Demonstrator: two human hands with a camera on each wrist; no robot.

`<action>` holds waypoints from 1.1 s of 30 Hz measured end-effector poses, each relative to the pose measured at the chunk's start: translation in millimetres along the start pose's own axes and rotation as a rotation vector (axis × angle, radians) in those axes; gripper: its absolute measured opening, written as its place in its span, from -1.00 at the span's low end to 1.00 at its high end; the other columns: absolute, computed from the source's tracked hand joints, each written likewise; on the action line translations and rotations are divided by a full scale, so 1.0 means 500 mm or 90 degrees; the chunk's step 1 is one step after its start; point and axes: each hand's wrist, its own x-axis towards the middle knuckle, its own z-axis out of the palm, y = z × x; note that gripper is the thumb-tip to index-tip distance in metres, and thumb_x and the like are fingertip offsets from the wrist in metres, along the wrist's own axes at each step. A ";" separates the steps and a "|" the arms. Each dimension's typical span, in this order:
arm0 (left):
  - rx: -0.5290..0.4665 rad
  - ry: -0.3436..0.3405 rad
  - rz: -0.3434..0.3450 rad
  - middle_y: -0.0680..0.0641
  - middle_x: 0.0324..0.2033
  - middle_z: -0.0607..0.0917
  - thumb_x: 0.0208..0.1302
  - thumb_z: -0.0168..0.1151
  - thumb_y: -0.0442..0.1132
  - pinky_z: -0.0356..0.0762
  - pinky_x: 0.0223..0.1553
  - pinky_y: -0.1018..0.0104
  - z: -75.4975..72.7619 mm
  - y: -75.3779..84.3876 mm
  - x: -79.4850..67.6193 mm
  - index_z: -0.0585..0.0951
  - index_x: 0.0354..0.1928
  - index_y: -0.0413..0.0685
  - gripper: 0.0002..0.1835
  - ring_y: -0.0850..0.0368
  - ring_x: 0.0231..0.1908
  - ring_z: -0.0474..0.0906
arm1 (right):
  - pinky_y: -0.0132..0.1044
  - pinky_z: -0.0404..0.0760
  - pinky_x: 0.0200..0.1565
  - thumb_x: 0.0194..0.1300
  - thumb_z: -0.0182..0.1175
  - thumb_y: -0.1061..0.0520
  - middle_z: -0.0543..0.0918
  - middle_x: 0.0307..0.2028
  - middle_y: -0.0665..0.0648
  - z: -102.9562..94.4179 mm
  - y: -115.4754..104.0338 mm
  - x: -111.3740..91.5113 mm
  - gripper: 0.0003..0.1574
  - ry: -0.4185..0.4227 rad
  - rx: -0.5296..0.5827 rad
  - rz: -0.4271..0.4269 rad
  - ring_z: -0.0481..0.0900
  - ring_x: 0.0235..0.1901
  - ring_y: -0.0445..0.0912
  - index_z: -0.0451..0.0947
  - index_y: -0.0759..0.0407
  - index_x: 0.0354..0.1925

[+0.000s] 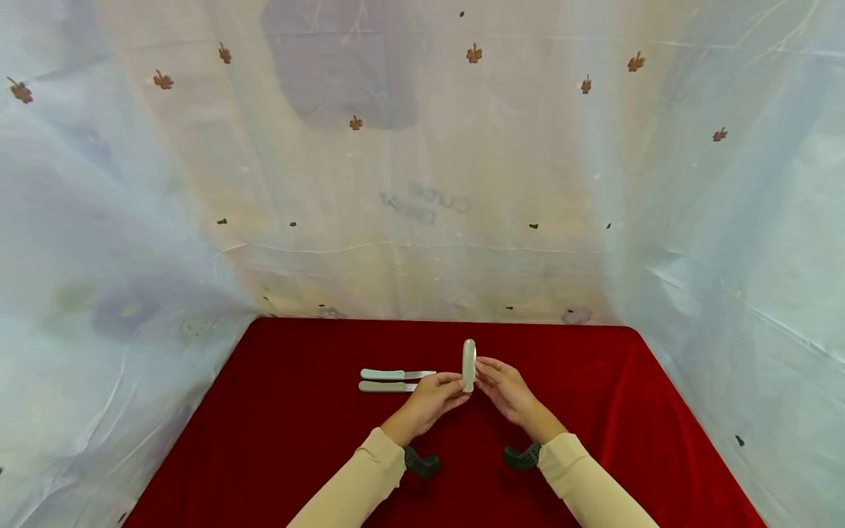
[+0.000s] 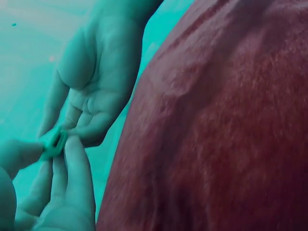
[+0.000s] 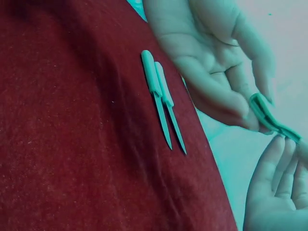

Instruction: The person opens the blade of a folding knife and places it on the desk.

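Note:
A folding knife (image 1: 469, 365) with a pale grey-green handle stands roughly upright between the two hands, raised above the red cloth. My left hand (image 1: 432, 398) pinches its lower end between thumb and fingers. From the other side, my right hand (image 1: 507, 390) grips the knife's edge with its fingertips. A slim bright strip shows along that edge; how far the blade is folded out cannot be told. In the right wrist view, the held knife (image 3: 263, 113) looks slightly bent. Two similar knives, one whitish (image 1: 383, 374) and one beige (image 1: 381, 386), lie side by side with blades out.
A red velvet cloth (image 1: 297, 440) covers the table. Pale printed sheeting (image 1: 422, 183) rises behind and at both sides. Dark curved wrist mounts (image 1: 422, 463) project inward below the hands. The two lying knives are just left of the left hand, their blades pointing right.

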 end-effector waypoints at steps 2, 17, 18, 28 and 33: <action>0.027 -0.011 -0.002 -0.27 -0.04 0.53 0.29 0.17 -0.31 0.52 -0.02 0.21 -0.009 0.006 -0.005 0.43 0.07 -0.42 -0.61 -0.04 -0.06 0.55 | -0.27 0.53 -0.02 0.33 0.13 0.15 0.56 -0.17 0.11 0.007 0.000 -0.001 -0.64 -0.015 -0.017 0.001 0.55 -0.17 -0.11 0.36 0.32 0.02; 0.125 -0.008 0.051 -0.16 -0.11 0.62 0.28 0.20 -0.20 0.55 -0.06 0.22 -0.048 0.037 -0.035 0.47 0.08 -0.29 -0.60 0.05 -0.11 0.57 | -0.21 0.59 -0.11 0.28 0.19 0.09 0.58 -0.22 0.18 0.063 0.018 -0.011 -0.55 -0.019 -0.132 -0.008 0.58 -0.27 -0.07 0.40 0.43 -0.02; 0.119 -0.007 0.047 -0.17 -0.11 0.62 0.29 0.19 -0.21 0.55 -0.06 0.22 -0.051 0.033 -0.039 0.47 0.09 -0.29 -0.60 0.04 -0.10 0.57 | -0.19 0.58 -0.10 0.29 0.18 0.10 0.58 -0.22 0.18 0.064 0.024 -0.014 -0.55 -0.029 -0.136 -0.004 0.58 -0.27 -0.07 0.40 0.44 -0.02; 0.035 0.012 0.061 -0.24 -0.03 0.58 0.31 0.16 -0.24 0.52 -0.02 0.15 -0.062 0.008 -0.042 0.39 0.13 -0.39 -0.55 -0.03 -0.03 0.54 | -0.21 0.59 -0.10 0.29 0.18 0.11 0.61 -0.21 0.18 0.067 0.043 -0.022 -0.47 -0.065 -0.137 -0.005 0.59 -0.25 -0.07 0.35 0.47 0.06; 0.014 0.037 0.049 -0.29 0.00 0.54 0.30 0.16 -0.25 0.52 -0.02 0.16 -0.072 0.005 -0.052 0.36 0.14 -0.41 -0.53 -0.04 -0.03 0.54 | -0.22 0.60 -0.10 0.30 0.15 0.19 0.59 -0.20 0.20 0.066 0.051 -0.030 -0.49 -0.067 -0.109 -0.006 0.60 -0.25 -0.08 0.31 0.51 0.08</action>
